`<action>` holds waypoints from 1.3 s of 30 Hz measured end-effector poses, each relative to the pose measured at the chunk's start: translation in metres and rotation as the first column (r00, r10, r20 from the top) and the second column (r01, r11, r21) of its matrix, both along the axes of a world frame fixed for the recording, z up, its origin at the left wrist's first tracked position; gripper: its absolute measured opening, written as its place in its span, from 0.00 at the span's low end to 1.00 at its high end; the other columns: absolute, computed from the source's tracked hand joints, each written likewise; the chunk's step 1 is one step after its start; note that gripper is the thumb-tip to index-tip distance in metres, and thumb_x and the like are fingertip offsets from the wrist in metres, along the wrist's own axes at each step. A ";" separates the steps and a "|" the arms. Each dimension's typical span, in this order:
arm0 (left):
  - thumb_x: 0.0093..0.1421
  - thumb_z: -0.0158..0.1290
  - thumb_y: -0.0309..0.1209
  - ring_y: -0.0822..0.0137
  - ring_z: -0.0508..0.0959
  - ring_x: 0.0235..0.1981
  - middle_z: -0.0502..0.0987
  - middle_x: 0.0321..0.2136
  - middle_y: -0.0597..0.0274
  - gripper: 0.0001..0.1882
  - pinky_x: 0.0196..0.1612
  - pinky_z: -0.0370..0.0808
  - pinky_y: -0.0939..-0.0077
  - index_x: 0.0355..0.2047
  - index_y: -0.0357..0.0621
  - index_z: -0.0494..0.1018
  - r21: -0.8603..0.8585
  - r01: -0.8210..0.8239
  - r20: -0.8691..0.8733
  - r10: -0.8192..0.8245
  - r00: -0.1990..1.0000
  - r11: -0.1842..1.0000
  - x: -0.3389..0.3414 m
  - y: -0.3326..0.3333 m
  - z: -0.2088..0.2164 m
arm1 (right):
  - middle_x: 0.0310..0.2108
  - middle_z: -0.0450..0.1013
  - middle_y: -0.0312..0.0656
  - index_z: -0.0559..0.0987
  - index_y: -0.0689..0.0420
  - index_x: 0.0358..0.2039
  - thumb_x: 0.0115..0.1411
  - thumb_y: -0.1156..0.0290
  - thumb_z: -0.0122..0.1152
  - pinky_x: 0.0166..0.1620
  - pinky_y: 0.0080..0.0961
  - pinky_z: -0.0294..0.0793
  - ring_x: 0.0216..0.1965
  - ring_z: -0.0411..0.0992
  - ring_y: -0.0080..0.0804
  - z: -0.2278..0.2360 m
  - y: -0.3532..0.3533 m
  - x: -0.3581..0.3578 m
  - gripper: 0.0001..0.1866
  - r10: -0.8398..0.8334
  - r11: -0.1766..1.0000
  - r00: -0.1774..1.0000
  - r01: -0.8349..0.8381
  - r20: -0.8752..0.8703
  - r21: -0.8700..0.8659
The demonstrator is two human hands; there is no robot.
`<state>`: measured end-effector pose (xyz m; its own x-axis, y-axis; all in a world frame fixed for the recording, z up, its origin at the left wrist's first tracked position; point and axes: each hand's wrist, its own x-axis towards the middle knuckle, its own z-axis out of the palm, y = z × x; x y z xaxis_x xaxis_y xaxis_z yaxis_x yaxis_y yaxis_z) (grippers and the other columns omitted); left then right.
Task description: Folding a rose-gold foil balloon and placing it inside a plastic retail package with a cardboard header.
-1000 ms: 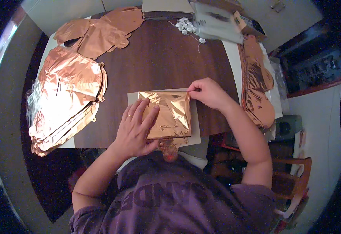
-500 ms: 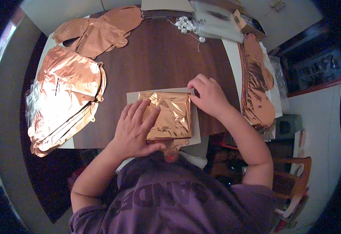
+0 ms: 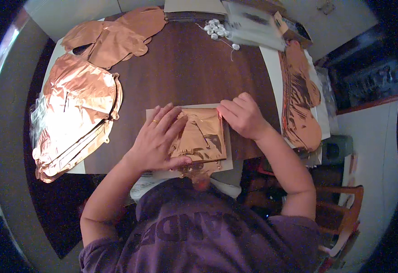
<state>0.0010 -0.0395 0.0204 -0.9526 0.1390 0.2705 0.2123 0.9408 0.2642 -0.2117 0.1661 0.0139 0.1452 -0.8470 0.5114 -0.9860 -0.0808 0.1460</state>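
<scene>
Folded gold foil, centre of frame, on pale card. Left hand: spread flat over foil's left part. Right hand: curled at foil's upper-right corner, pinch unclear.

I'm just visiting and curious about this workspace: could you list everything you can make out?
Table: one, dark brown, centre
Folded foil: one, gold, near edge
Card: one, pale, under folded foil
Foil pile: several layers, copper, table's left
Foil sheets: several, copper, far left
Foil shapes: several, copper, table's right
Stringed clump: one, white, far side
Plastic sheets: count unclear, cloudy, far right
Box: one, brown, far right corner
Board: one, beige, far middle
Chair: one, orange-brown, lower right
Shirt: one, purple, worn
Left fingers: one set, bare, spread on folded foil
Right fingers: one set, bare, at its far right corner
</scene>
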 end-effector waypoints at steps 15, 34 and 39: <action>0.48 0.52 0.69 0.41 0.53 0.67 0.55 0.65 0.42 0.55 0.67 0.48 0.46 0.66 0.44 0.55 0.005 0.018 0.148 -0.019 0.989 1.000 0.006 -0.001 -0.005 | 0.43 0.73 0.47 0.77 0.64 0.42 0.50 0.73 0.56 0.40 0.32 0.68 0.34 0.68 0.35 0.013 0.009 0.023 0.17 -0.245 0.920 0.938 0.305 -0.244 0.245; 0.51 0.46 0.71 0.47 0.52 0.69 0.53 0.67 0.44 0.55 0.68 0.46 0.50 0.66 0.39 0.53 -0.056 -0.062 0.168 0.071 0.983 0.996 0.024 -0.011 0.003 | 0.69 0.42 0.60 0.50 0.65 0.67 0.60 0.44 0.53 0.69 0.52 0.37 0.70 0.41 0.57 0.002 -0.011 0.089 0.47 -0.525 0.796 0.794 0.331 0.307 0.507; 0.48 0.57 0.62 0.47 0.52 0.68 0.54 0.66 0.44 0.54 0.68 0.47 0.49 0.66 0.38 0.54 0.150 -0.118 0.158 0.094 0.983 0.982 0.037 -0.033 0.009 | 0.69 0.41 0.60 0.49 0.65 0.67 0.60 0.46 0.54 0.69 0.52 0.34 0.71 0.39 0.55 0.004 -0.007 0.085 0.47 -0.524 0.792 0.788 0.312 0.323 0.524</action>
<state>0.0383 -0.0727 0.0296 -0.9910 0.0024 0.1339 0.0607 0.8994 0.4329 -0.1265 0.1591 0.0176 -0.4211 -0.9070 0.0057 -0.8798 0.4069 -0.2458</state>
